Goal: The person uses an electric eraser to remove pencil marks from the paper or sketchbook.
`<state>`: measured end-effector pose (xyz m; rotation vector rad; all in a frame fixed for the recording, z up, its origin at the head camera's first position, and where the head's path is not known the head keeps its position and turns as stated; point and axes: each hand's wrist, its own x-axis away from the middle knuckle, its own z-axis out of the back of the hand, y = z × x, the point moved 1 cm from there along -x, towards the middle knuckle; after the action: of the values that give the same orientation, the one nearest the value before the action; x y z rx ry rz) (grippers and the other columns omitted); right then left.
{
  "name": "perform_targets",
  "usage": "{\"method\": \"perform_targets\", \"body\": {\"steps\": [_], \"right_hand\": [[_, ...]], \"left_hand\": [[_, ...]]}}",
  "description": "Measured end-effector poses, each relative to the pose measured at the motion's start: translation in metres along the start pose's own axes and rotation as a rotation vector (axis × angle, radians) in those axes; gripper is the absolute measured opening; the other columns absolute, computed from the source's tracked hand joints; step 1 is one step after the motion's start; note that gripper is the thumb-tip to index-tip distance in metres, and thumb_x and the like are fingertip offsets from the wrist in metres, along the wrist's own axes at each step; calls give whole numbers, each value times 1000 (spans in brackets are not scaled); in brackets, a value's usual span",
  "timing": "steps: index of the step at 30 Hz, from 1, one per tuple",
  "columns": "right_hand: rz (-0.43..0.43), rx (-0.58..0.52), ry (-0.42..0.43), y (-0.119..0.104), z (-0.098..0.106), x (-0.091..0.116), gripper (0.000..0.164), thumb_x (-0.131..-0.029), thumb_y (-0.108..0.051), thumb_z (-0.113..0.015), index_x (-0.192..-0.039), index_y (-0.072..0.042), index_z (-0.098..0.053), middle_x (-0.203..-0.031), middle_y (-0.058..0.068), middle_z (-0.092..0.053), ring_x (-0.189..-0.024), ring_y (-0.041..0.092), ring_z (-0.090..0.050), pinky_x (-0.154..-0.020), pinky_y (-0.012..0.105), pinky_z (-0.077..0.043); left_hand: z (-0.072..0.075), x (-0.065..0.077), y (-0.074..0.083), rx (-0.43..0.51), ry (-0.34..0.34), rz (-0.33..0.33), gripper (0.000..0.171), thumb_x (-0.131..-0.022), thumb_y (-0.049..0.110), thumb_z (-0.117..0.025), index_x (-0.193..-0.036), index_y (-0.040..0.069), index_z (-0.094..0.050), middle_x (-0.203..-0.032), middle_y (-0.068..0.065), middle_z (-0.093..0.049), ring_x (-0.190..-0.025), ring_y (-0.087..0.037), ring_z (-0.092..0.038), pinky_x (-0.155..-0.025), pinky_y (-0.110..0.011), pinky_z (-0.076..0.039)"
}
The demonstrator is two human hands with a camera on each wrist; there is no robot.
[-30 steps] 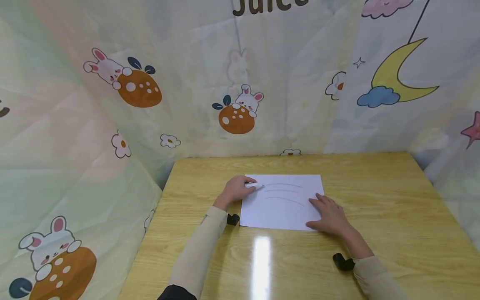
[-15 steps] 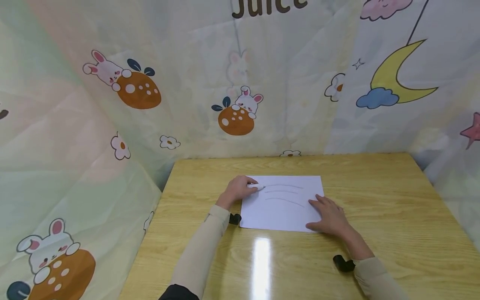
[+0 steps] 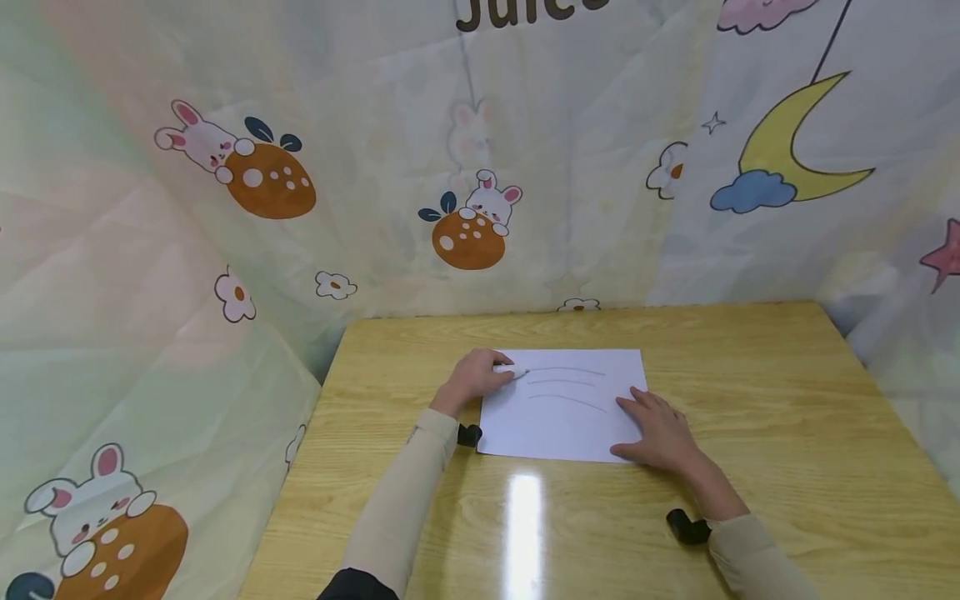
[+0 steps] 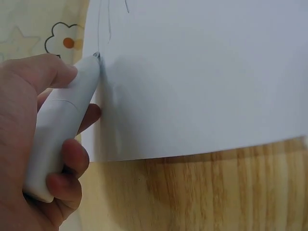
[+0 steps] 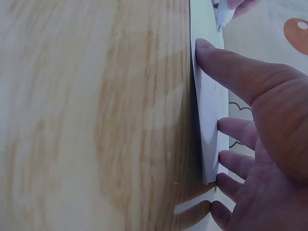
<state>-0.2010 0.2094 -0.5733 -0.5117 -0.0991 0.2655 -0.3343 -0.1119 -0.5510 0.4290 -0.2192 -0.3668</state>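
On the wooden table lies a white sheet of paper [image 3: 558, 433] bearing three thin dark curved lines. My left hand [image 3: 474, 375] grips a thick white pen-shaped tool [image 4: 62, 113] with a small dark tip; its exact kind is unclear. That tip stands at the left end of the uppermost line, at or just over the paper. The left thumb and fingers wrap the tool's body in the left wrist view. At the paper's right edge, my right hand [image 3: 660, 429] rests with fingers spread, thumb and fingertips on the sheet. In the right wrist view the paper's near edge stands slightly raised.
The wooden table [image 3: 615, 542] reaches back to a printed cloth backdrop [image 3: 390, 233] with rabbits and a moon. Black wrist pieces [image 3: 686, 527] sit by each sleeve. A bright light reflection falls on the tabletop in front of the paper.
The left wrist has shifted slightly to the right, while the tool's tip stays near the same line end. My right hand holds its place, and the head view has moved a little.
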Motion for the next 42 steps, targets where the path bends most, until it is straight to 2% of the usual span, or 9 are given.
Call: {"method": "perform_targets", "body": {"steps": [5, 9, 16, 19, 25, 32, 36, 39, 42], "right_hand": [[0, -2, -7, 0, -2, 1, 84, -74, -43, -81, -140, -1, -49, -149, 27, -31, -134, 50, -24, -95, 73, -20], [2, 3, -11, 2, -3, 1, 85, -75, -43, -81, -140, -1, -48, -149, 28, -30, -134, 50, -23, -94, 74, -20], [2, 15, -1, 2, 1, 0, 84, -75, -44, -80, -139, 0, -50, -149, 28, -31, -133, 51, -25, -94, 74, -21], [7, 17, 3, 1, 2, -1, 83, -74, -43, -81, -138, 0, -51, -148, 28, -32, -133, 51, -25, -94, 73, -22], [7, 33, 0, -4, 4, -3, 84, -71, -43, -83, -136, 0, -52, -145, 30, -36, -130, 52, -29, -94, 74, -24], [6, 24, 11, -2, 0, -2, 83, -70, -41, -84, -135, 0, -53, -144, 30, -37, -130, 52, -29, -94, 73, -23], [7, 20, 12, -1, -2, 0, 82, -71, -41, -84, -136, -1, -53, -145, 29, -37, -130, 51, -29, -95, 73, -23], [11, 23, 24, 0, -2, -1, 83, -70, -41, -84, -135, -1, -53, -145, 29, -37, -130, 51, -29, -95, 72, -23], [10, 26, 21, 1, -1, -2, 83, -70, -42, -83, -136, -1, -53, -145, 29, -37, -130, 51, -29, -95, 72, -23]], "left_hand": [[2, 0, 1, 0, -7, -6, 28, -90, 34, -67, -112, 18, -74, -111, 3, -69, -89, -11, -59, -79, -31, -48], [4, -3, 1, -34, -15, -3, 27, -90, 34, -67, -112, 21, -75, -110, 5, -69, -89, -10, -59, -77, -29, -47], [4, -8, 7, -38, -34, -27, 29, -91, 35, -66, -114, 19, -74, -113, 3, -68, -90, -9, -60, -79, -31, -49], [4, -8, 9, -50, -33, -10, 31, -91, 36, -65, -115, 19, -73, -114, 2, -68, -90, -10, -59, -79, -30, -48], [3, -7, 7, -91, -27, -25, 32, -88, 38, -68, -114, 21, -74, -109, 4, -69, -82, -12, -58, -73, -31, -47], [-5, -2, 1, -101, 29, -65, 34, -86, 40, -73, -114, 21, -74, -109, 3, -70, -94, -14, -63, -78, -32, -50], [-7, 0, 1, -125, 56, -84, 34, -85, 38, -74, -113, 20, -74, -107, 2, -70, -94, -16, -63, -78, -34, -49], [-8, 0, 1, -90, 71, -73, 36, -83, 38, -77, -111, 16, -72, -102, 1, -70, -90, -16, -62, -77, -33, -49], [-7, 0, -1, -12, 80, -44, 36, -80, 37, -80, -105, 12, -71, -96, 1, -69, -82, -13, -61, -73, -31, -50]]}}
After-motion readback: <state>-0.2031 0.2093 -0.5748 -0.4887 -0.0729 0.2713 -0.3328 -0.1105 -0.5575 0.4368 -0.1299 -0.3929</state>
